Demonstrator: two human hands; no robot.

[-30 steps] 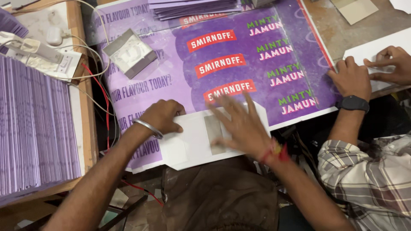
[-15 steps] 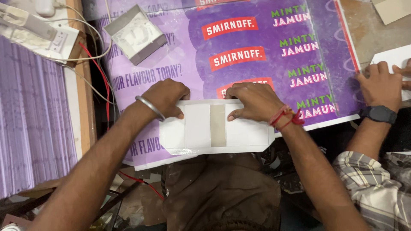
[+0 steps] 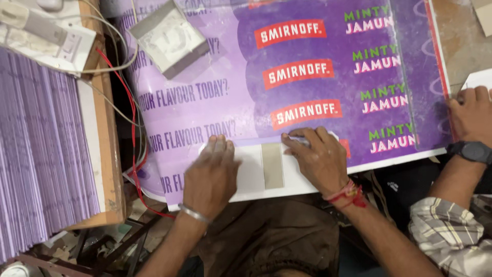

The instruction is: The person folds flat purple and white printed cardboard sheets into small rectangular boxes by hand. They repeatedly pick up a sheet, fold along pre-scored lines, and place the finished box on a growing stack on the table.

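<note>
While both palms lie flat, a white card sits pinned on the purple printed sheet.
Left hand and right hand press open-fingered, gripping nothing; a grey strip shows between them.

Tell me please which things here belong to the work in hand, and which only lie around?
In the work:
- white folded card, under both palms
- grey strip on its middle
- left hand, flat on the card
- right hand, flat on the card

Lying about:
- purple printed sheet beneath
- small grey box
- stack of purple sheets
- white power strip
- red wire
- another person's hand with a watch
</note>
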